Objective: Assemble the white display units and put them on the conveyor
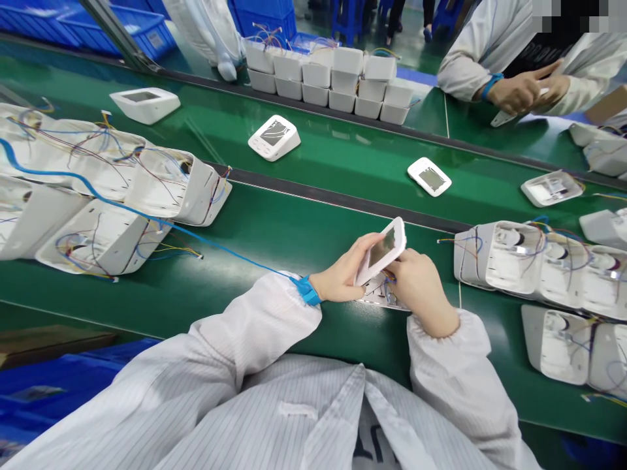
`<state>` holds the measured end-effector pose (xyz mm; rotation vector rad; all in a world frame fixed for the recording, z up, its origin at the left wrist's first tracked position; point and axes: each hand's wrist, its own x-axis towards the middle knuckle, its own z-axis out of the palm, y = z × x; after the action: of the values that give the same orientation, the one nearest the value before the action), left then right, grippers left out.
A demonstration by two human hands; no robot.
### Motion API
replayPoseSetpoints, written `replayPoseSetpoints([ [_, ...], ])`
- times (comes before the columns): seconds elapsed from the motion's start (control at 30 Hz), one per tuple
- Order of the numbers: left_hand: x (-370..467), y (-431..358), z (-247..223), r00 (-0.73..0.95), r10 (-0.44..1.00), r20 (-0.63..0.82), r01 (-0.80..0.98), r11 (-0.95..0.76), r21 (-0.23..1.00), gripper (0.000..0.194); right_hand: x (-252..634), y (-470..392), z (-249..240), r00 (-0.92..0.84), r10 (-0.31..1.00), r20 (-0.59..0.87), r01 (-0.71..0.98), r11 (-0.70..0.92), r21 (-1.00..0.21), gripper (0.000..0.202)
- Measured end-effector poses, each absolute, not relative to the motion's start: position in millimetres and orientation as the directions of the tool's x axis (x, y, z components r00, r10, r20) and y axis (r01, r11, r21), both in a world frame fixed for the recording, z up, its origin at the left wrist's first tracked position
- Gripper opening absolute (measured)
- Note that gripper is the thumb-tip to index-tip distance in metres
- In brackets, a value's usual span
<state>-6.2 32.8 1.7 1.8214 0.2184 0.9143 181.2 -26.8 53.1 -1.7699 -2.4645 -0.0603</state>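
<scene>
My left hand (340, 271) grips a white front cover with a grey display (383, 249), thumb below and fingers along its upper edge. The cover is tilted up above a white housing (375, 298) on the green work surface. Thin wires and small parts show inside the housing. My right hand (422, 284) is curled behind the cover, over the housing. Its fingertips are mostly hidden, so what they pinch cannot be made out. Around my left wrist is a blue strap (307, 290), with a blue cord running off to the left.
Wired white housings stand in groups at left (93, 235) and right (519, 251). On the belt (343, 156) beyond lie white display units (274, 137). Stacked white housings (316, 85) line the far side. A co-worker's hands (524, 91) hold a white part at upper right.
</scene>
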Motion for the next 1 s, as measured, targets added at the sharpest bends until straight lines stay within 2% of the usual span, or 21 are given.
replayPoseSetpoints([
  [0.2,-1.1,23.3,0.7,0.695,0.538,0.477,-0.345,-0.332,0.878,0.104,181.2,-21.0,48.8,-0.287,0.952,0.102,0.937,0.302,-0.178,0.016],
  [0.33,-0.9,19.9,5.5,0.703,0.538,0.465,-0.423,-0.210,0.882,0.098,180.7,-18.7,44.5,-0.235,0.958,0.166,0.944,0.266,-0.197,0.006],
  [0.47,-2.2,21.0,-0.9,0.622,0.635,0.459,-0.447,-0.194,0.873,0.092,178.7,-18.0,38.8,-0.187,0.951,0.247,0.908,0.264,-0.326,0.021],
  [0.6,-1.6,22.6,-10.4,0.585,0.691,0.424,-0.440,-0.169,0.882,0.087,179.0,-17.0,34.4,-0.168,0.947,0.273,0.860,0.276,-0.428,0.020],
  [0.7,-0.7,21.9,-11.0,0.579,0.714,0.394,-0.438,-0.136,0.889,0.085,179.9,-16.8,32.8,-0.178,0.940,0.290,0.850,0.295,-0.437,0.019],
  [0.9,-0.1,20.0,-9.5,0.542,0.745,0.390,-0.462,-0.124,0.878,0.087,180.5,-17.6,35.0,-0.251,0.932,0.261,0.883,0.331,-0.334,0.021],
  [1.0,-0.2,20.2,-9.8,0.543,0.739,0.399,-0.470,-0.127,0.874,0.085,179.9,-17.5,37.0,-0.255,0.933,0.253,0.882,0.332,-0.334,0.018],
])
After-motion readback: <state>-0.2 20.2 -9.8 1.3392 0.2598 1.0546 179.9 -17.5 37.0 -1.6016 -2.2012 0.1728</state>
